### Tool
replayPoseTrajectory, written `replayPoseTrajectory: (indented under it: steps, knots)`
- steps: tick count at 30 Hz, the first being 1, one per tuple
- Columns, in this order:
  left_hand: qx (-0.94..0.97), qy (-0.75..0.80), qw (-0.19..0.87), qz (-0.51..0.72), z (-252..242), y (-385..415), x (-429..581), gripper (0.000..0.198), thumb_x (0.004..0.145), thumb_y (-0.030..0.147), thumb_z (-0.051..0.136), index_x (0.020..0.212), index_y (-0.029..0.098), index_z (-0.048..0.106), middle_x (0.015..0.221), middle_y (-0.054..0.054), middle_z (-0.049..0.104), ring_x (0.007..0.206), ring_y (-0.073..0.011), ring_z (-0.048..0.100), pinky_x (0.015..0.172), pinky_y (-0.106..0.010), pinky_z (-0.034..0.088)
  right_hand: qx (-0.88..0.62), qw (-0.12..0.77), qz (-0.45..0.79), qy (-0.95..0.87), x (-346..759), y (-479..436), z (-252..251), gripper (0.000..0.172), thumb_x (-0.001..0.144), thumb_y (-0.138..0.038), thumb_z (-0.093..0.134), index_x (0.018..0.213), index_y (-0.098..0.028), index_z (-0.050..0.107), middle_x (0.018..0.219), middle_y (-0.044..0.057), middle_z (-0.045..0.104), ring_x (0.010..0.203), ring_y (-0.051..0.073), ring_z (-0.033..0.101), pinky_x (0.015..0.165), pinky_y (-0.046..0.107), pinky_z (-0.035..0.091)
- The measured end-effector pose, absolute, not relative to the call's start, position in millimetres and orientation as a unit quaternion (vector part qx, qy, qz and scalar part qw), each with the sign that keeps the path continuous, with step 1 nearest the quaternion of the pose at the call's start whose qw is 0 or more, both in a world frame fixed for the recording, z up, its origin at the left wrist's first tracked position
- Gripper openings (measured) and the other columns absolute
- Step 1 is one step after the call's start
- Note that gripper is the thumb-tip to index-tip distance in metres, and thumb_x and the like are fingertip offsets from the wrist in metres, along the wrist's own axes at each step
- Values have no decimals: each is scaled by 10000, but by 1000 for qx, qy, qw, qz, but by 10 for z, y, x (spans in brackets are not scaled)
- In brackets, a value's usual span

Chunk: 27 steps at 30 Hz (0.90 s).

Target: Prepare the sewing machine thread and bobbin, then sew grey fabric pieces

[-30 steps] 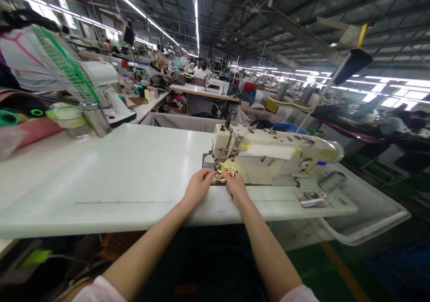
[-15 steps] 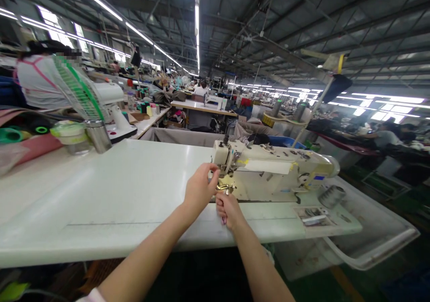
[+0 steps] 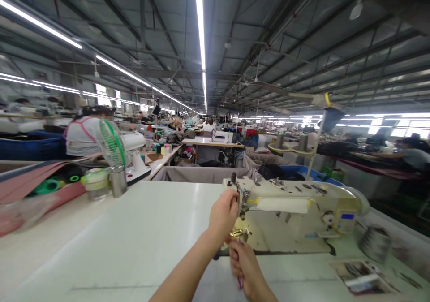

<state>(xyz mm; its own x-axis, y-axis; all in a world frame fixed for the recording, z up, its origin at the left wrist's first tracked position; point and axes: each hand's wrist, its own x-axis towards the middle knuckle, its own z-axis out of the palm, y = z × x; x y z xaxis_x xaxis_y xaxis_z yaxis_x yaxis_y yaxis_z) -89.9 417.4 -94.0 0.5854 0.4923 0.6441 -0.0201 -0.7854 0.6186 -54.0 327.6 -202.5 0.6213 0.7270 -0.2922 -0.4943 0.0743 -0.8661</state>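
Long white strip lights (image 3: 200,33) run beneath the workshop's dark steel roof, and below them we work at a smooth, pale-green tabletop (image 3: 151,235).

Our left hand (image 3: 224,212), just below the middle of the frame, is raised with bent fingers against the front end of a cream-coloured metal sewing machine (image 3: 289,232); we cannot tell whether the fingertips pinch anything. Our right hand (image 3: 247,266), at lower centre, is closed around a slim pink-purple object (image 3: 240,282) whose end pokes out below the fist; its kind is unclear. Just above that fist sits a shiny gold-coloured metal fitting (image 3: 237,233), under the machine's head.

We judge the step in hand to be close finger work at the needle end. The next move seems to call for steady left fingertips at the head, with the right fist kept from knocking the gold fitting.

Farther out, the machine's body fills the right of centre, with a small blue display (image 3: 347,216) near its end. At lower right we see a grey cone of thread (image 3: 375,243). Toward the left stand a brushed-steel tumbler (image 3: 118,182) and a white fan with a green-rimmed guard (image 3: 112,143); beyond the fan is a co-worker in a white top with pink straps (image 3: 82,134).
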Motion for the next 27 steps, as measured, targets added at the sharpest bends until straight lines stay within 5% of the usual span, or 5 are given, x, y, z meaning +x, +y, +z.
replayPoseTrajectory:
  steps: [11,16,21,27]
  knots:
    - [984,49,93,142,-1284,4220,-1205,181,776,114,490,773,185,656,896,-49,684,750,-199,651,627,-272,440,-527,740,413,-65,-448,3517,-2028,423,664,-427,672,607,-203,318,441,-117,285,333,-2,186,363,146,61]
    - [938,68,267,211,-1099,4222,-1273,251,809,171,494,913,224,716,968,-38,709,889,-197,650,786,-286,478,-565,724,374,-128,-504,3390,-2056,411,617,-545,643,638,-211,404,407,-113,284,309,23,164,322,167,64]
    - [809,131,490,296,-966,4254,-1107,270,807,211,466,961,148,679,821,-52,698,774,-183,636,727,-282,482,-546,744,302,-238,-646,3038,-2077,349,672,-508,630,693,-171,542,445,-110,243,358,21,146,363,174,112]
    - [817,121,434,360,-945,4254,-974,241,866,226,406,943,180,630,770,-18,649,727,-165,591,689,-274,447,-558,732,263,-287,-782,2904,-1994,274,715,-422,570,712,-149,575,459,-104,229,402,31,154,415,191,109]
